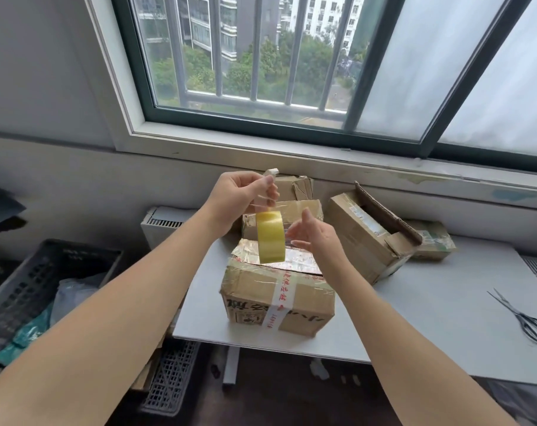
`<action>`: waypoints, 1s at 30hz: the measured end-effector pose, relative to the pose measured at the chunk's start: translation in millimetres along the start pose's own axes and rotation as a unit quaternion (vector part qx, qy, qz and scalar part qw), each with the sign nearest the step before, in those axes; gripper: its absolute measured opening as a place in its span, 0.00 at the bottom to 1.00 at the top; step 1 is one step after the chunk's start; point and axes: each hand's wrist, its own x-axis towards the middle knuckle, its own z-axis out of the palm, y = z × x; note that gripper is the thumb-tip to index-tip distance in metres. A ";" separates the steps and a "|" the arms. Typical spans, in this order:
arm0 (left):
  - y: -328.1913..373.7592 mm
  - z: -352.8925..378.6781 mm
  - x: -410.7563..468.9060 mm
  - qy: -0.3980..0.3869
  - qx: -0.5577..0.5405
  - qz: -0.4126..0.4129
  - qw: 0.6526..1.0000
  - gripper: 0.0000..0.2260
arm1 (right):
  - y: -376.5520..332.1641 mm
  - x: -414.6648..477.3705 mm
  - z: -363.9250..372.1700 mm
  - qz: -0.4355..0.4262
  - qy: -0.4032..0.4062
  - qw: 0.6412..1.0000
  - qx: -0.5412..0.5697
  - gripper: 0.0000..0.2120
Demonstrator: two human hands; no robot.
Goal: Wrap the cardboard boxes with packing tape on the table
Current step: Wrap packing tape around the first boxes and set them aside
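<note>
Cardboard boxes (362,241), brown and already patched with old tape, are set on the white rectangular table (445,318). The near centre box (276,290), banded with white red-printed tape, sits right under the hands. A black plastic lattice crate (86,250) is seen on the floor at near left.

The left hand (239,198) is raised over the near centre box, with thumb and fingers pinched on the free end of a clear strip (271,173). The right hand (316,235) is held loosely open just right of the roll, with nothing gripped; contact with the roll cannot be told. The yellow-tinted roll of packing tape (272,238) is hung from that strip, in the air just above the box top. Metal scissors (514,313) are laid at the near right of the table, well apart from both hands.

Risks, as judged:
- The roll is carried by the strip alone, so it could unspool and drop onto the box.
- The unsteadied strip could twist and stick to itself or to fingers.
- The strip could be laid crooked.
- The scissors are well apart from both hands, so a cut would probably need one hand freed.

Counts:
- Boxes, five: one near centre, two behind it, one large with an open flap at right, one small at far right.
- Roll, one.
- Scissors, one pair.
- Crate, one.
- Hands, two.
</note>
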 end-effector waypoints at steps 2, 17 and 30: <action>4.5 12.7 2.9 0.008 -0.034 -0.006 0.999 0.10 | -21.1 -3.1 -3.2 -0.015 -0.045 0.999 -0.019 0.25; -5.5 21.9 5.7 0.185 -0.110 -0.032 0.976 0.09 | -37.3 3.6 -12.4 0.018 -0.018 0.921 -0.389 0.31; -81.6 -41.4 -43.2 0.213 -0.156 -0.142 0.954 0.11 | -49.8 18.2 11.3 -0.001 -0.043 0.905 -0.423 0.29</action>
